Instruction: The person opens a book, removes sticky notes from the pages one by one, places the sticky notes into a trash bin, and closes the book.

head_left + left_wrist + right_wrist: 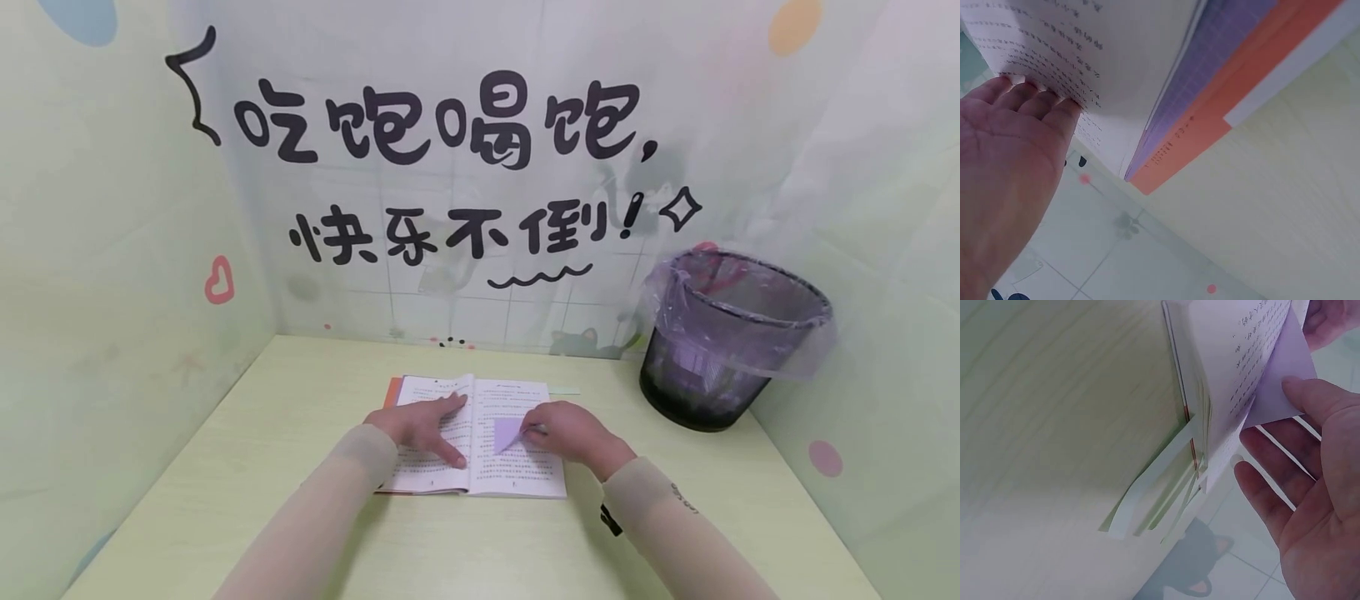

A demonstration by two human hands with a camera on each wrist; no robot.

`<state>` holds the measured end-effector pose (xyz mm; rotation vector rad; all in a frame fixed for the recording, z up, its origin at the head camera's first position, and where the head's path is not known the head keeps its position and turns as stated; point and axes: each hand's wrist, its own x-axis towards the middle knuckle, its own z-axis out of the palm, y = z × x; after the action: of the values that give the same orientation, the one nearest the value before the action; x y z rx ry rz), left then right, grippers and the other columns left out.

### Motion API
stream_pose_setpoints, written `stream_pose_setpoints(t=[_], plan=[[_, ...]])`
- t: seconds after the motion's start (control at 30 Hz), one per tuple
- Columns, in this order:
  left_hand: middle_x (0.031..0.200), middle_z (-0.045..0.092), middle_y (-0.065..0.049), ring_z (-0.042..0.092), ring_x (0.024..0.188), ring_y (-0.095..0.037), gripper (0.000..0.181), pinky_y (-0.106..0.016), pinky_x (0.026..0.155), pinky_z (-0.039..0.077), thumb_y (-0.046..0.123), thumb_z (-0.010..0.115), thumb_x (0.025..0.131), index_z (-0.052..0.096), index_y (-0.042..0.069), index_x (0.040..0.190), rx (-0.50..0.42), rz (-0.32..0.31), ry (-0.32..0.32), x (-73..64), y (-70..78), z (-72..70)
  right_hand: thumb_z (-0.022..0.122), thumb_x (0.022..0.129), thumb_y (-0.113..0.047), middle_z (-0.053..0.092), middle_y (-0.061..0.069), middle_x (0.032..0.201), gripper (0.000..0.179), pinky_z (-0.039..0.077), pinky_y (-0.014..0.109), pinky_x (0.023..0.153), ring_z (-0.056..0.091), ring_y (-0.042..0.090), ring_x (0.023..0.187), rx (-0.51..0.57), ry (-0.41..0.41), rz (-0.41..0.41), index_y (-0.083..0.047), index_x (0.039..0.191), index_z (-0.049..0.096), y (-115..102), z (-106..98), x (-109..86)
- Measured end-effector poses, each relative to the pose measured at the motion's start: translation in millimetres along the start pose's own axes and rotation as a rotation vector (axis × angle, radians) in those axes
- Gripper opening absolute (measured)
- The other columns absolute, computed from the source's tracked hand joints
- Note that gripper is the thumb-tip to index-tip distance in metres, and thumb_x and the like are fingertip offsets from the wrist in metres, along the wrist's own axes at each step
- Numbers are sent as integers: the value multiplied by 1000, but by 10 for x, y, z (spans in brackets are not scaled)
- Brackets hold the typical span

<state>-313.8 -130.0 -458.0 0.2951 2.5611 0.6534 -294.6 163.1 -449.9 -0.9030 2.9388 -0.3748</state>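
An open book (pixel 517 479) with printed pages lies on the table. My left hand (pixel 420 423) rests on the left page, thumb spread toward the spine and fingers extended. A square purple paper, like a sticky note (pixel 1282 387), is on the right page; my right hand (pixel 573 429) pinches its edge between thumb and fingers, and that side is lifted off the page. Pale green paper strips (pixel 1147 478) stick out from the book's right edge. Along the left edge, an orange cover flap (pixel 1172 147) and a purple sheet show beneath the pages.
A black mesh bin (pixel 705 367) with a translucent purple liner stands at the table's back right, beyond my right hand. Printed curtain-like walls (pixel 465 317) enclose the pale wooden table (pixel 480 550) at the back and both sides.
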Motion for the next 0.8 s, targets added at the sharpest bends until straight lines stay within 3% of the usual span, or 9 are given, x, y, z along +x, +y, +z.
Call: stream_pose_setpoints(t=[0.27,0.47,0.8], plan=[[186,19,7,18,172,-35,124,-74,132,21,61,99,71,30,45,173,-9,-1,-1,-21,-4,-5,74,106,-18,82,-1,105,11,62,46,100,76,20,100,16,57,66,-15,110,83,-10,-39,27],[186,19,7,17,173,-34,125,-73,133,20,61,99,70,29,44,173,-15,9,0,-14,-16,10,72,107,-20,75,-3,93,11,57,38,84,61,14,80,-5,82,115,-15,108,82,-4,-46,30],[186,18,9,16,173,-33,126,-72,133,20,61,99,70,29,45,173,-22,7,1,2,-24,19,72,106,-21,78,-2,94,12,59,39,81,60,12,77,-46,136,156,-14,107,82,19,-75,21]])
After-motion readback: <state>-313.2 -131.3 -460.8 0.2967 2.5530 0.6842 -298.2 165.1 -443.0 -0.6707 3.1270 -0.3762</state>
